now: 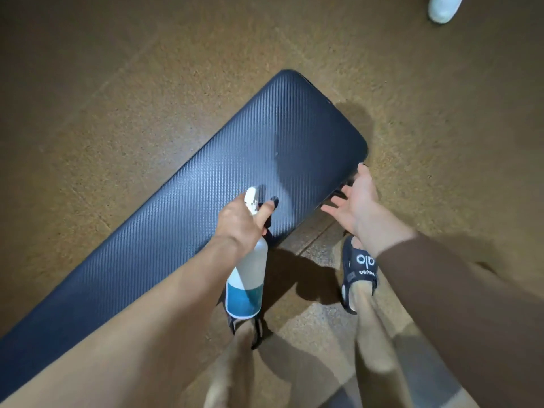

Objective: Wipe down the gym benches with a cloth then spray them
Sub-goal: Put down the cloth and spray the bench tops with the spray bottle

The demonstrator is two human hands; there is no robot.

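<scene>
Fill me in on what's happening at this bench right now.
A person stands over a dark padded gym bench, seen from their own head camera. Their left hand grips a spray bottle by the trigger neck, nozzle aimed at the pad; the bottle holds some blue liquid at the bottom. Their right hand is open, fingers spread, beside the bench's near edge, holding nothing. No cloth is in view. A white shoe shows at the top right.

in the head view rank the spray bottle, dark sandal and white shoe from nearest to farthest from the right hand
From the right hand:
1. Dark sandal, just below the wrist.
2. Spray bottle, to the left, gripped by the left hand.
3. White shoe, top right corner.
</scene>
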